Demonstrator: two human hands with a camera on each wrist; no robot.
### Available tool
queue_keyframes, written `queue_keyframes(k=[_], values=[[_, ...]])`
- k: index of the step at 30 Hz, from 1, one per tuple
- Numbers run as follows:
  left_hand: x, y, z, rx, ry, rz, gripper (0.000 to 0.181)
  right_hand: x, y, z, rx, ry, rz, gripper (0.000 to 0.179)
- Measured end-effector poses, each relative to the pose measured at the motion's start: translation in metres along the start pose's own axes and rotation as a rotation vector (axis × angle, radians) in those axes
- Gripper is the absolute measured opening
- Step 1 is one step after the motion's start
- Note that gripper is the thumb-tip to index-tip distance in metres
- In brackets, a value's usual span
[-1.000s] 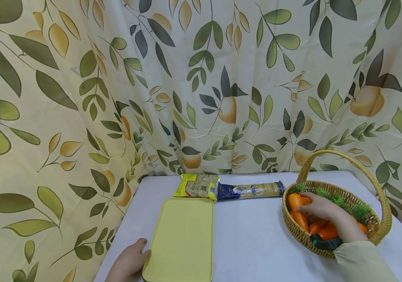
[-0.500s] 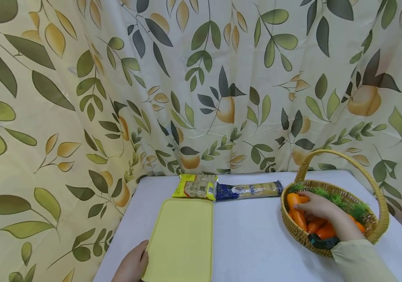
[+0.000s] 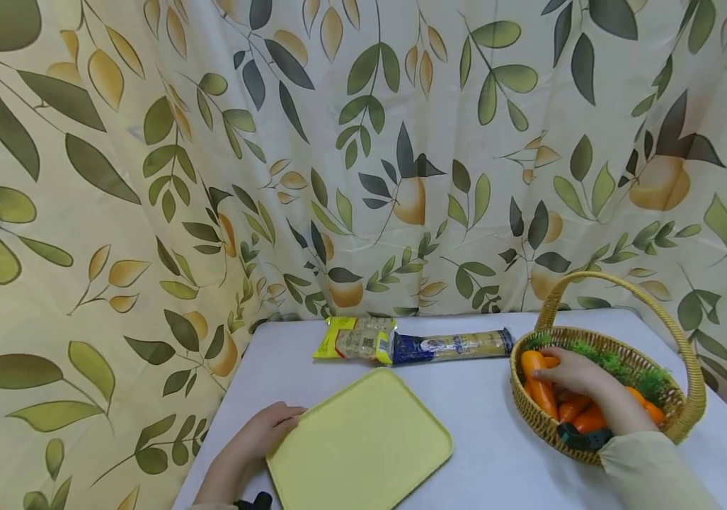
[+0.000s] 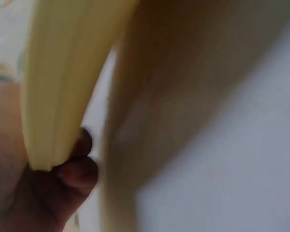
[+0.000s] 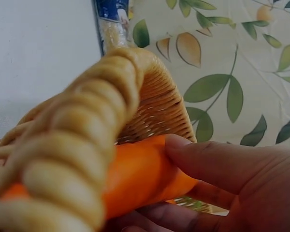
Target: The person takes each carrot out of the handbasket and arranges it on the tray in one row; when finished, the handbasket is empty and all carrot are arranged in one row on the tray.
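Observation:
In the head view my left hand [image 3: 258, 439] grips the left edge of a pale yellow tray [image 3: 359, 443], which lies turned at an angle. The left wrist view has the tray's side [image 4: 63, 87] close up, with fingertips [image 4: 79, 171] curled under its edge and a shadow between it and the white table. My right hand [image 3: 576, 372] reaches into a wicker basket [image 3: 531, 414] and holds an orange carrot [image 3: 539, 382]. Seen from the right wrist, the thumb lies on the carrot [image 5: 140, 169] while fingers go beneath it. Several other carrots and green tops lie in the basket.
A yellow food packet [image 3: 358, 338] and a long blue-ended pack [image 3: 452, 347] that looks like noodles lie at the back of the white table [image 3: 465, 404]. Behind hangs a leaf-patterned curtain [image 3: 401, 177]. The basket's tall handle [image 3: 643, 297] arches over the right hand.
My left hand has moved up and right along the table, and the tray has turned clockwise, its right corner swinging right. The right hand has stayed on the carrot.

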State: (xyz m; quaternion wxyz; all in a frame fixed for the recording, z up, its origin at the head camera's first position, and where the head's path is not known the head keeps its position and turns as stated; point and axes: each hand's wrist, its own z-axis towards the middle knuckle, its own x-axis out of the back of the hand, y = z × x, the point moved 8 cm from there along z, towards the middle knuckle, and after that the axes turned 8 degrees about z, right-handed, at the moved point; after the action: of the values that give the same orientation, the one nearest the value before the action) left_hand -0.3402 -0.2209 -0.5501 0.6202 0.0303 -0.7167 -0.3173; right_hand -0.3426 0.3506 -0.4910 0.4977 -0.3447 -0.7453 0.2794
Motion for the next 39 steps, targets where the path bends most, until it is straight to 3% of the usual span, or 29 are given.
queue_keyframes(k=[3, 5, 9, 12, 14, 17, 20, 23, 31, 37, 39], values=[[0.001, -0.003, 0.022, 0.071, 0.051, -0.006, 0.031, -0.001, 0.003, 0.001, -0.005, 0.006, 0.004, 0.089], [0.003, -0.007, 0.027, 0.134, 0.088, -0.044, 0.03, -0.002, 0.004, 0.001, -0.006, 0.009, 0.003, 0.09], [0.004, -0.02, 0.014, 0.286, 0.167, -0.103, 0.029, -0.002, 0.005, 0.002, -0.011, 0.016, -0.007, 0.091], [0.0, -0.019, -0.003, 0.354, 0.149, -0.1, 0.041, -0.002, 0.004, 0.002, 0.0, 0.016, -0.012, 0.092], [-0.006, -0.008, -0.01, 0.326, 0.099, -0.089, 0.04, -0.002, 0.003, 0.002, 0.005, 0.018, -0.01, 0.09], [-0.015, 0.011, -0.013, 0.228, 0.035, -0.062, 0.026, -0.001, 0.005, 0.002, 0.012, 0.023, -0.014, 0.089], [-0.016, 0.021, -0.011, 0.182, 0.052, 0.005, 0.035, 0.0, 0.006, 0.002, 0.012, 0.042, -0.024, 0.09], [-0.014, 0.019, -0.004, 0.197, 0.093, 0.026, 0.054, 0.002, 0.004, -0.001, 0.023, 0.061, -0.015, 0.088], [-0.011, 0.012, 0.024, 0.198, 0.207, 0.041, 0.046, 0.015, -0.009, -0.014, 0.056, 0.133, 0.042, 0.088], [-0.016, 0.01, 0.034, 0.192, 0.181, 0.002, 0.026, 0.027, -0.027, -0.026, 0.108, 0.165, 0.046, 0.088], [-0.018, 0.009, 0.036, 0.189, 0.169, -0.013, 0.028, 0.027, -0.035, -0.03, 0.117, 0.166, 0.072, 0.09]])
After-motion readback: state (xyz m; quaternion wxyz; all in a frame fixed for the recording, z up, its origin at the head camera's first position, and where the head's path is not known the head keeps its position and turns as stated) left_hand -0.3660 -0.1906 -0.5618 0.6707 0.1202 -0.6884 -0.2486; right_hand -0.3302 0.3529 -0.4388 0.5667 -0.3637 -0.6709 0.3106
